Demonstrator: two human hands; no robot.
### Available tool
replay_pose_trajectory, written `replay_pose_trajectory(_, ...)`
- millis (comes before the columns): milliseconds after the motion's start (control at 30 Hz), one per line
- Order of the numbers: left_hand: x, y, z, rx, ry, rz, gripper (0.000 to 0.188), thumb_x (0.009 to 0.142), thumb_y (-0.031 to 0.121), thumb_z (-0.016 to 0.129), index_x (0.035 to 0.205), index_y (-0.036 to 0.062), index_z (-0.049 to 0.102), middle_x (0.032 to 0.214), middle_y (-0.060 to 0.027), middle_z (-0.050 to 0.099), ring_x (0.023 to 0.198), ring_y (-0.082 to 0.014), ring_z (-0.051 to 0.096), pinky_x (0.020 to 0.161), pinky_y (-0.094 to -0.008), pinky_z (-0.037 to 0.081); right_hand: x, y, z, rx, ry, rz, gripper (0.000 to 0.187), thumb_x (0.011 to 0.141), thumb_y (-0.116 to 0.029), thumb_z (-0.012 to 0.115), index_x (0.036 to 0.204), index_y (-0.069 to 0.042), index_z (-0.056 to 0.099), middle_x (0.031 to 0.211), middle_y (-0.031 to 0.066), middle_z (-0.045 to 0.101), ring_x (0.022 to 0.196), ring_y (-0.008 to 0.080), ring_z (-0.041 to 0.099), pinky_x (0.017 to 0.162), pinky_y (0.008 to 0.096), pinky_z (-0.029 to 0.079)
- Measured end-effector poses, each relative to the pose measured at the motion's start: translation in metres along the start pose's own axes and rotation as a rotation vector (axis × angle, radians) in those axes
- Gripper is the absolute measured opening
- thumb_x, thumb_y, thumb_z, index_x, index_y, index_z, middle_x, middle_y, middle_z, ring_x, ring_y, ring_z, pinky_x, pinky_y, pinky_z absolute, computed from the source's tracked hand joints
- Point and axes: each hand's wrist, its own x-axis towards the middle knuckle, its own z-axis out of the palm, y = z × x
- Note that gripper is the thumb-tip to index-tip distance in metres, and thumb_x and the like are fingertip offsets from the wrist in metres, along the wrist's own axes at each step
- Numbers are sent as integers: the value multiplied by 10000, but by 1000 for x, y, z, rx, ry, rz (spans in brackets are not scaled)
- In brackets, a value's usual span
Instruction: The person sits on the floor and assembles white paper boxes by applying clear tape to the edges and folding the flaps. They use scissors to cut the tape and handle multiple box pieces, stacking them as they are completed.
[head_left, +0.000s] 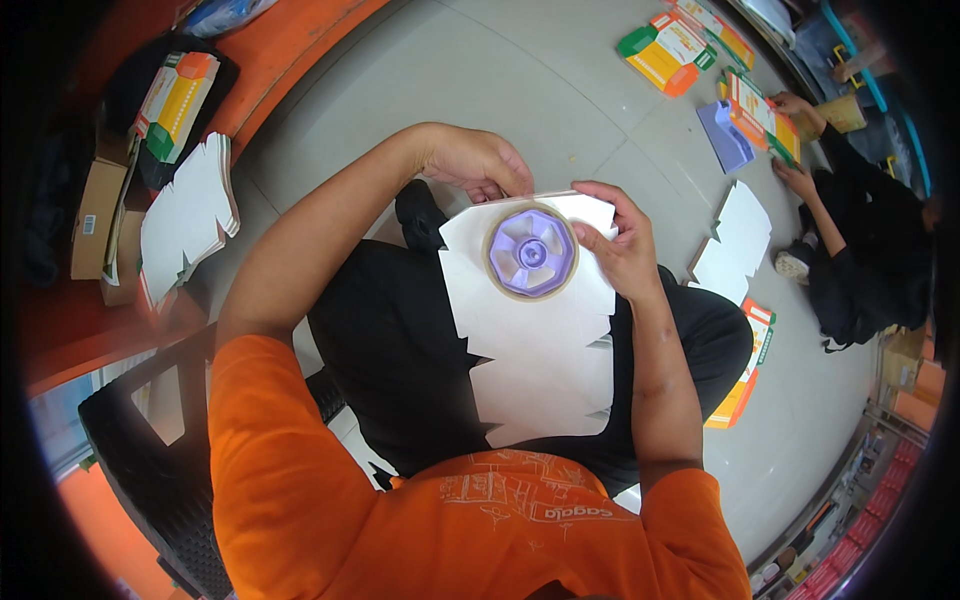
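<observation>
A flat white cardboard box blank (540,390) with notched edges lies across my lap, its far end raised. On its far part rests a roll of tape (532,253) with a purple spoked core. My left hand (480,165) is closed at the blank's far edge, fingers curled downward; what its fingertips pinch is hidden. My right hand (625,245) grips the far right corner of the blank, fingers over the edge and thumb on the white face, close beside the roll.
To the left, a stack of white blanks (190,215) leans by an orange bench (290,60) and cardboard boxes (100,210). On the right, a co-worker (860,240) handles a printed carton (755,110). Near them lie a purple tape dispenser (725,138) and more white blanks (735,245).
</observation>
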Motion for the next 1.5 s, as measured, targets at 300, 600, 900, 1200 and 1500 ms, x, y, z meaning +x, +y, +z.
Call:
replay_pose_trajectory(300, 5, -12, 3, -159, -30, 39, 244, 945, 206, 635, 1090, 10, 637, 968, -19, 669, 858, -65, 638, 694, -225, 521, -2, -8, 3, 48, -23, -13, 491, 846, -155, 794, 1268, -14, 586, 1168, 71, 650, 1071, 132, 594, 946, 275, 461)
replay_pose_trajectory(600, -2, -14, 15, -76, 90, 114, 231, 926, 168, 646, 1079, -5, 648, 955, -44, 679, 807, -72, 648, 642, -211, 531, -4, -8, 3, 45, -20, -35, 483, 854, -148, 786, 1270, -10, 581, 1174, 82, 644, 1078, 135, 592, 948, 277, 461)
replay_pose_trajectory(900, -26, -6, 23, -332, 192, 119, 339, 870, 118, 581, 1130, -88, 654, 1118, -152, 663, 1003, -183, 643, 837, -314, 541, -6, -8, 2, 44, -5, -26, 476, 851, -145, 789, 1262, -12, 590, 1177, 80, 640, 1083, 138, 589, 947, 273, 458)
replay_pose_trajectory(1200, -46, -14, 39, 11, 80, 341, 527, 864, 134, 715, 1319, -74, 550, 1242, -150, 637, 1122, -201, 608, 991, -304, 458, -6, -10, 1, 16, 1, -17, 488, 865, -188, 781, 1277, -18, 581, 1147, 72, 649, 1075, 144, 586, 950, 280, 446)
replay_pose_trajectory(1500, -44, -14, 44, 140, 218, 333, 451, 881, 97, 698, 1296, -43, 588, 1151, -108, 683, 1042, -163, 630, 926, -289, 486, -3, -15, 3, -129, 72, -69, 525, 861, -258, 773, 1284, -21, 572, 1171, 102, 618, 1138, 199, 545, 997, 332, 409)
